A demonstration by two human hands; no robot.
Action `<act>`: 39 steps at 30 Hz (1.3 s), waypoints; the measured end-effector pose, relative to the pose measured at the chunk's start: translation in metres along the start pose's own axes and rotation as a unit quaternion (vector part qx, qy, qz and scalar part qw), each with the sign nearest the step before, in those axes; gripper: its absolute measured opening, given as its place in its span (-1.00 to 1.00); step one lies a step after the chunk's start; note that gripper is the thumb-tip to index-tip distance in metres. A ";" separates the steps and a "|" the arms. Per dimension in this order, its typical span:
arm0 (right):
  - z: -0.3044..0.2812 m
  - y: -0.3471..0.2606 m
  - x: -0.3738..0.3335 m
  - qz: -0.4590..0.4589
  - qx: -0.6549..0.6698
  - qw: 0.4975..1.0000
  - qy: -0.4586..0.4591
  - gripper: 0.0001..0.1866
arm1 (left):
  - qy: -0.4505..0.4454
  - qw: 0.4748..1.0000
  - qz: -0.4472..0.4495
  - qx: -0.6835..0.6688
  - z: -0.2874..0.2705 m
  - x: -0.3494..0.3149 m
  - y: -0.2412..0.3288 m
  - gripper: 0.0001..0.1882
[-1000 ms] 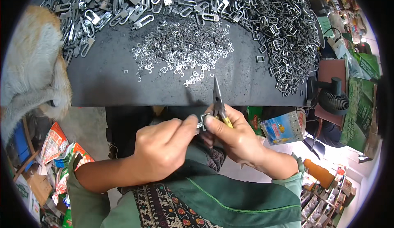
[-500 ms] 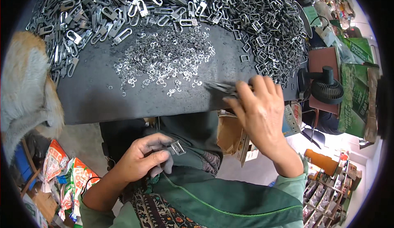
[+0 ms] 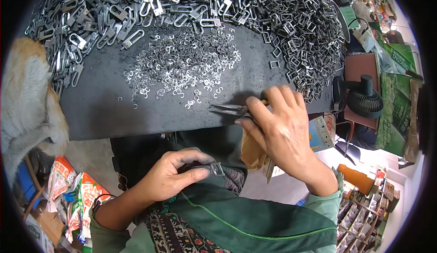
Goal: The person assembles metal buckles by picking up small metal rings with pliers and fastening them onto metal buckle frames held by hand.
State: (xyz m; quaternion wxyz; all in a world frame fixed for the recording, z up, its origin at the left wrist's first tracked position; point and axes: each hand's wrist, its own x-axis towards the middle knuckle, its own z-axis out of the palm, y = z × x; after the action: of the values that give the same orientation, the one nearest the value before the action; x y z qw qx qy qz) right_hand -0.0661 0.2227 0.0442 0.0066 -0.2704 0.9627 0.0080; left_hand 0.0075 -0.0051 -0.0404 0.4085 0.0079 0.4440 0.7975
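My right hand is closed around a pair of long-nosed pliers. The jaws point left, just above the near part of the dark tabletop; whether anything sits in them is too small to tell. Just left of them lies a loose heap of small silvery C-shaped rings. Over my lap, my left hand pinches a small metal frame buckle between thumb and fingers, its rectangular end sticking out to the right. The rest of that piece is hidden in the fingers.
Long slotted metal clasps pile up at the table's far left, and rectangular metal frames at the far right. A furry tan animal lies at the left edge. A black fan stands right. A cardboard box is below the table.
My right hand has drawn the pliers slightly left and nearer, away from the rings. The left hand has moved right with the frame buckle, which is now turned differently.
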 end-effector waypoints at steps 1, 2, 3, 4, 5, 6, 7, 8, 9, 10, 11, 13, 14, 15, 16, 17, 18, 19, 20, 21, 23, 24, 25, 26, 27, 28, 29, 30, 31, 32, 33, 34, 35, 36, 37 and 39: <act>-0.001 0.000 -0.001 0.002 -0.012 1.000 0.014 -0.69 | 0.000 1.000 0.000 -0.001 -0.001 0.000 0.000 -0.75; -0.001 0.001 -0.002 0.004 -0.025 0.999 0.029 -0.68 | -0.006 1.000 -0.002 0.009 -0.002 -0.001 0.001 -0.75; -0.001 0.003 -0.003 0.016 -0.045 0.999 0.019 -0.66 | -0.011 1.000 -0.004 0.021 -0.003 0.000 0.002 -0.75; 0.001 0.003 -0.003 0.015 -0.045 0.999 0.018 -0.66 | -0.009 1.000 -0.004 0.020 -0.003 0.000 0.002 -0.75; 0.003 0.003 -0.003 0.011 -0.045 0.999 0.025 -0.66 | -0.004 1.000 -0.008 0.024 -0.002 0.000 0.002 -0.75; 0.003 0.003 -0.003 0.009 -0.045 0.998 0.031 -0.66 | -0.001 1.000 -0.013 0.028 -0.002 0.000 0.003 -0.76; 0.003 0.003 -0.002 0.009 -0.045 0.998 0.031 -0.66 | -0.001 1.000 -0.013 0.028 -0.002 0.000 0.004 -0.76; 0.003 0.003 -0.001 0.002 -0.050 0.998 0.035 -0.66 | 0.007 0.999 -0.009 0.038 -0.001 0.000 0.005 -0.76; 0.002 0.002 0.001 -0.007 -0.054 0.998 0.039 -0.66 | 0.015 0.999 -0.005 0.048 -0.001 0.000 0.006 -0.76; 0.001 0.002 0.001 -0.008 -0.053 0.998 0.039 -0.66 | 0.016 0.999 -0.005 0.048 -0.001 0.000 0.005 -0.76; -0.001 0.002 0.002 -0.016 -0.041 0.999 0.023 -0.66 | 0.024 0.999 -0.005 0.041 -0.001 -0.001 0.005 -0.77; -0.004 0.000 0.002 -0.026 -0.029 0.999 0.007 -0.66 | 0.032 0.999 -0.005 0.034 -0.002 -0.002 0.004 -0.77; -0.005 -0.003 0.000 -0.023 -0.025 0.999 -0.017 -0.64 | 0.039 0.997 0.012 0.058 -0.003 -0.002 0.004 -0.78; -0.006 -0.005 -0.002 -0.018 -0.022 0.999 -0.042 -0.62 | 0.045 0.995 0.029 0.082 -0.004 -0.002 0.004 -0.79; -0.006 -0.008 -0.003 -0.018 -0.022 0.999 -0.042 -0.62 | 0.045 0.995 0.029 0.081 -0.004 -0.002 0.004 -0.79; -0.005 -0.012 -0.003 -0.011 -0.031 0.999 -0.037 -0.62 | 0.053 0.994 0.027 0.087 -0.003 -0.002 0.006 -0.79; -0.003 -0.014 -0.003 -0.003 -0.039 0.999 -0.032 -0.62 | 0.061 0.994 0.024 0.093 -0.003 -0.003 0.007 -0.80; -0.003 -0.015 -0.003 -0.003 -0.038 0.999 -0.032 -0.62 | 0.062 0.993 0.024 0.093 -0.002 -0.003 0.009 -0.80; -0.002 -0.016 -0.003 -0.003 -0.036 0.999 -0.033 -0.61 | 0.069 0.994 0.020 0.085 -0.002 -0.003 0.010 -0.80; -0.001 -0.016 -0.003 -0.003 -0.033 0.999 -0.034 -0.61 | 0.076 0.994 0.017 0.078 -0.002 -0.003 0.012 -0.80; -0.001 -0.018 -0.003 -0.002 -0.034 0.999 -0.036 -0.61 | 0.088 0.994 0.017 0.070 -0.002 -0.003 0.014 -0.80; -0.001 -0.019 -0.003 -0.002 -0.035 0.999 -0.037 -0.61 | 0.101 0.993 0.019 0.062 -0.001 -0.003 0.015 -0.80; -0.001 -0.019 -0.002 -0.003 -0.034 0.999 -0.036 -0.61 | 0.102 0.993 0.018 0.062 -0.001 -0.004 0.014 -0.80; -0.001 -0.019 -0.002 -0.005 -0.037 0.999 -0.022 -0.62 | 0.117 0.991 0.026 0.065 -0.001 -0.004 0.012 -0.80; 0.000 -0.020 -0.001 -0.006 -0.040 0.999 -0.008 -0.62 | 0.131 0.988 0.033 0.068 -0.002 -0.004 0.011 -0.81; 0.001 -0.021 -0.001 -0.006 -0.037 0.999 -0.007 -0.62 | 0.132 0.988 0.032 0.070 -0.002 -0.004 0.011 -0.81; 0.001 -0.023 -0.001 -0.005 -0.045 0.999 -0.006 -0.63 | 0.141 0.987 0.040 0.068 -0.001 -0.003 0.011 -0.81; 0.000 -0.023 -0.001 -0.004 -0.052 0.999 -0.005 -0.63 | 0.151 0.985 0.048 0.065 0.000 -0.003 0.011 -0.81; 0.000 -0.023 0.000 -0.004 -0.049 0.999 -0.005 -0.63 | 0.153 0.985 0.047 0.066 0.000 -0.003 0.011 -0.81; 0.000 -0.022 0.001 -0.007 -0.047 0.999 -0.008 -0.63 | 0.154 0.985 0.048 0.059 0.000 -0.003 0.011 -0.82; -0.001 -0.022 0.001 -0.008 -0.045 0.999 -0.012 -0.64 | 0.155 0.985 0.049 0.052 -0.001 -0.003 0.011 -0.82; -0.002 -0.022 0.001 -0.007 -0.043 0.999 -0.012 -0.64 | 0.156 0.985 0.047 0.054 -0.001 -0.003 0.011 -0.82; -0.003 -0.022 0.001 -0.004 -0.037 0.999 -0.022 -0.64 | 0.156 0.985 0.052 0.057 -0.001 -0.002 0.012 -0.82; -0.004 -0.022 0.001 -0.002 -0.031 0.999 -0.031 -0.64 | 0.156 0.984 0.057 0.061 0.000 -0.002 0.013 -0.82; -0.003 -0.022 0.001 -0.005 -0.030 0.999 -0.029 -0.65 | 0.158 0.984 0.056 0.062 0.001 -0.003 0.014 -0.82; -0.002 -0.022 0.002 -0.005 -0.036 0.999 -0.023 -0.64 | 0.167 0.984 0.044 0.046 0.001 -0.004 0.015 -0.82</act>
State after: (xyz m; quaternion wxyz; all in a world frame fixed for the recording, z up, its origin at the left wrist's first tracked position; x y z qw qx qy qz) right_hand -0.0559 0.2026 0.0463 0.0189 -0.2751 0.9600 0.0486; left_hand 0.0009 -0.0106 -0.0275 0.2929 -0.0869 0.5415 0.7832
